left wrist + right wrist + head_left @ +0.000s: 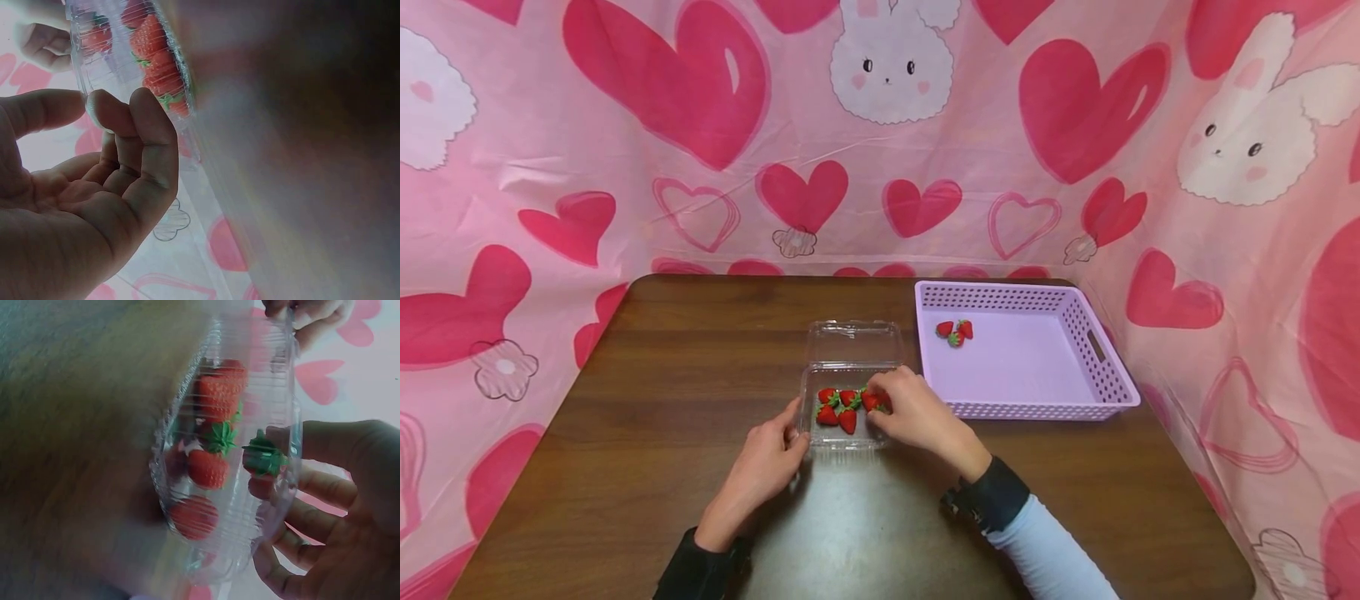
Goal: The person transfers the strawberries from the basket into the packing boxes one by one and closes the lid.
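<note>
A clear plastic clamshell box (842, 446) stands on the table with its lid (853, 343) folded back. Several strawberries (847, 420) with green leaves lie in its left and middle part. At the box's left front side my left hand (763, 458) pinches the rim between thumb and fingers. My right hand (917, 412) reaches over the right side and holds a strawberry (872, 401) inside the box, beside the others. Through the clear wall, the right wrist view shows this strawberry's leafy top (265, 457) by the fingertips.
A lilac perforated basket (1026, 411) stands right of the box, close to my right hand. Three strawberries (956, 339) lie in its far left corner. The brown wooden table (700, 350) is enclosed by a pink curtain (865, 150) with hearts and rabbits.
</note>
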`<state>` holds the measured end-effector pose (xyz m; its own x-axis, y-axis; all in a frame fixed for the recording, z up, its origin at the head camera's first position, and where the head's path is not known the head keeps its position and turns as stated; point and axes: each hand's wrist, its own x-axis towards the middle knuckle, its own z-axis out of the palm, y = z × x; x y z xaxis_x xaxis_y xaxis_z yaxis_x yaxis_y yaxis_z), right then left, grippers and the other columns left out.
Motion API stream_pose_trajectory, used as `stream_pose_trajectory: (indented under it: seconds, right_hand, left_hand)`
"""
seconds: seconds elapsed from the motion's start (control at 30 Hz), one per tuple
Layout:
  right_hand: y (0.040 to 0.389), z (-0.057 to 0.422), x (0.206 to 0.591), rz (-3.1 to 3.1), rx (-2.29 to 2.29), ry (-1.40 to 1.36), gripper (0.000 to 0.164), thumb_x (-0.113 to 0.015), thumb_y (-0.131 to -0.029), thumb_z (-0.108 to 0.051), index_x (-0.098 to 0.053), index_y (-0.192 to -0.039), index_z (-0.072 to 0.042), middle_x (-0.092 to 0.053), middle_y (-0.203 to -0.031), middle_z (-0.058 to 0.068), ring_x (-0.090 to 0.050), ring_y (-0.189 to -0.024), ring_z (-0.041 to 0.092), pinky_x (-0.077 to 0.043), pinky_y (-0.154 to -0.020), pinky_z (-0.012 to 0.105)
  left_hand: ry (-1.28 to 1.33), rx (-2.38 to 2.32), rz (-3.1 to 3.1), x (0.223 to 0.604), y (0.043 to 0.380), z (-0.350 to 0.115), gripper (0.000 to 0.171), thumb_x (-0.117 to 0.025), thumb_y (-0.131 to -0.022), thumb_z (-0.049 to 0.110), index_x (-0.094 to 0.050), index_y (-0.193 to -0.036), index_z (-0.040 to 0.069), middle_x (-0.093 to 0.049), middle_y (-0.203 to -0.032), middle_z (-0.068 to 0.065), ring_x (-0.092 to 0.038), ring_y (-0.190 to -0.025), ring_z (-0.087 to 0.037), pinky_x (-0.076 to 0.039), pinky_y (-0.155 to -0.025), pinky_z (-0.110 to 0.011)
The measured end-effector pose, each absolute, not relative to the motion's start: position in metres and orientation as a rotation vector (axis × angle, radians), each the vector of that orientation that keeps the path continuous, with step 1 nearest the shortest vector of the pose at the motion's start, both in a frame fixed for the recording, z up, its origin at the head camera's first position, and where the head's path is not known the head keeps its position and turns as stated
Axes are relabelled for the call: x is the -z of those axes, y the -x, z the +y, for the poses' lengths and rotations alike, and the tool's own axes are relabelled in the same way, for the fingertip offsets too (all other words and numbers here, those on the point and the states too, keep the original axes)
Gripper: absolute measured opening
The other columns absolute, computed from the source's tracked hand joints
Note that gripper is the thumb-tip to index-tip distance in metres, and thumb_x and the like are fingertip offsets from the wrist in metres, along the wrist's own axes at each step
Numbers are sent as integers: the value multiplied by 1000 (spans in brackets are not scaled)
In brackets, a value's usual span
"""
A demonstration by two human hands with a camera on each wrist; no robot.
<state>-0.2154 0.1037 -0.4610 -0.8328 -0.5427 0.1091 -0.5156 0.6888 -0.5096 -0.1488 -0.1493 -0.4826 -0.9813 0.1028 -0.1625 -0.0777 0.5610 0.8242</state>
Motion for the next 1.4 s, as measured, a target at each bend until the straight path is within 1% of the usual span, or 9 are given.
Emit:
stream_pose_trajectory:
  seconds: [0.27,0.5,0.8,1.07,1.4]
  right_hand:
    - [219,94,471,2862,702,942,24,-85,-90,-19,-75,-110,-11,-72,-98,0,-56,-94,20,-50,-82,37]
    - [219,90,477,2883,645,998,25,-86,-88,-17,-75,-109,-9,-74,-99,2,-54,-92,21,-49,-80,35]
    - [218,89,483,2906,574,995,27,-87,-88,-22,-73,-109,-11,-73,-98,1,-51,-91,20,-47,-79,32]
    - [219,88,485,2890,582,973,28,-88,-87,-22,-74,-108,-11,-72,-100,1,-52,-92,20,-48,-80,32]
    - [216,85,489,2892,622,900,27,-89,-85,-18,-75,-107,-12,-69,-100,2,-58,-96,22,-52,-86,38]
  left_hand:
    - [-19,-1381,2617,483,149,-150,66,-64,-100,11,-40,-161,1,-52,-72,-6,-49,-56,-18,-40,-47,-29]
    - [-21,-1381,2627,484,148,-149,66,-64,-99,12,-41,-160,1,-52,-71,-5,-50,-55,-18,-39,-47,-29]
    - [-33,-1396,2630,484,148,-149,66,-63,-99,11,-41,-160,1,-52,-71,-5,-49,-54,-18,-39,-46,-29]
    - [-38,-1396,2633,485,148,-149,66,-64,-99,10,-41,-160,1,-52,-71,-5,-50,-54,-18,-39,-46,-29]
    - [-40,-1393,2645,485,148,-149,66,-64,-99,10,-42,-160,1,-52,-70,-5,-49,-53,-18,-39,-46,-29]
